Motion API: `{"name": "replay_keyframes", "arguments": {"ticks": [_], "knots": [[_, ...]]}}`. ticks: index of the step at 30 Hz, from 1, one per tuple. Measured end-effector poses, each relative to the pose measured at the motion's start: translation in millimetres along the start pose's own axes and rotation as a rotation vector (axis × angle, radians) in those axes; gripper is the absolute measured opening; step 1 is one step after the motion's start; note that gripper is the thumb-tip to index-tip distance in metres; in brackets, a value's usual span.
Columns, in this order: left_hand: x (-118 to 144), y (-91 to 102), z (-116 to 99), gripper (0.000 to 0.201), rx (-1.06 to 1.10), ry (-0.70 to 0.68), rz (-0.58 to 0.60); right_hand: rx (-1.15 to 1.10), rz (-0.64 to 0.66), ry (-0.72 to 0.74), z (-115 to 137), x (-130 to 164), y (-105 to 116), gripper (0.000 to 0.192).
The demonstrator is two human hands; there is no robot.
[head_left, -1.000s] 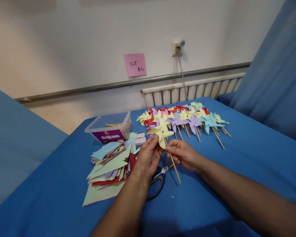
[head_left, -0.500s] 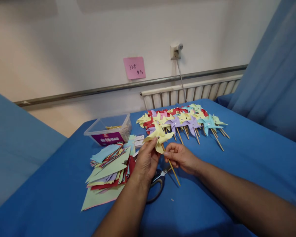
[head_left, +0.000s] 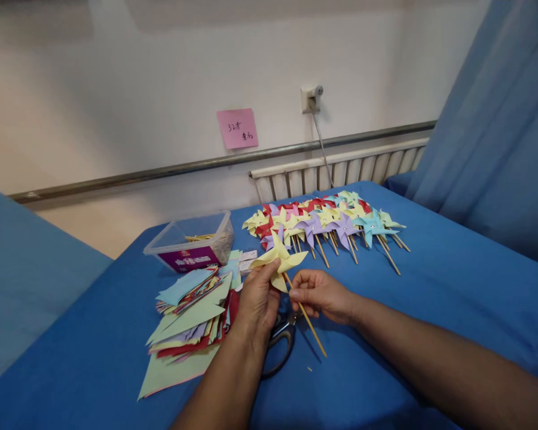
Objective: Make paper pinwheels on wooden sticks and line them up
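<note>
Both forearms reach in from below. The right hand [head_left: 320, 294] pinches the wooden stick [head_left: 308, 321]; the left hand [head_left: 259, 294] grips the yellow pinwheel [head_left: 280, 258] above the scissors [head_left: 278, 341]. Farther off lie finished pinwheels [head_left: 327, 221].

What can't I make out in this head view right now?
- Pink note on the wall: writing too small to read.
- Scissors: blades hidden under the left hand.
- Clear box: contents blurred through its wall.
- Yellow pinwheel: its centre pin cannot be made out.
</note>
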State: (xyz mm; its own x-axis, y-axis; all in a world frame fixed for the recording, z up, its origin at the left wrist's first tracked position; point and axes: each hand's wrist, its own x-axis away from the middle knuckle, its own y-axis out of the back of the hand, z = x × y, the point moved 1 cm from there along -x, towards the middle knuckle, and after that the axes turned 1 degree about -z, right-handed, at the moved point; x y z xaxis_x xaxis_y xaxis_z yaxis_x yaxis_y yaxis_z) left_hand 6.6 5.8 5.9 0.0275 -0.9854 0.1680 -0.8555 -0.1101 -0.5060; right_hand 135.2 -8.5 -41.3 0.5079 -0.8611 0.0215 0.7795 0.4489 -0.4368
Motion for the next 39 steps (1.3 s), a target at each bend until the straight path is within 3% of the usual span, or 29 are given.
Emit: {"name": "replay_keyframes", "arguments": {"ticks": [12,39], "knots": [[-23.8,18.0,-14.2,0.011,0.099,-0.099,-0.292,0.151,0.006,-0.074,-8.2,-4.4,1.8,0.042],[-20.3,19.6,-4.6,0.03,-0.002,-0.085,-0.225,0.34,0.05,-0.106,-11.3,-3.0,-1.4,0.043]]}}
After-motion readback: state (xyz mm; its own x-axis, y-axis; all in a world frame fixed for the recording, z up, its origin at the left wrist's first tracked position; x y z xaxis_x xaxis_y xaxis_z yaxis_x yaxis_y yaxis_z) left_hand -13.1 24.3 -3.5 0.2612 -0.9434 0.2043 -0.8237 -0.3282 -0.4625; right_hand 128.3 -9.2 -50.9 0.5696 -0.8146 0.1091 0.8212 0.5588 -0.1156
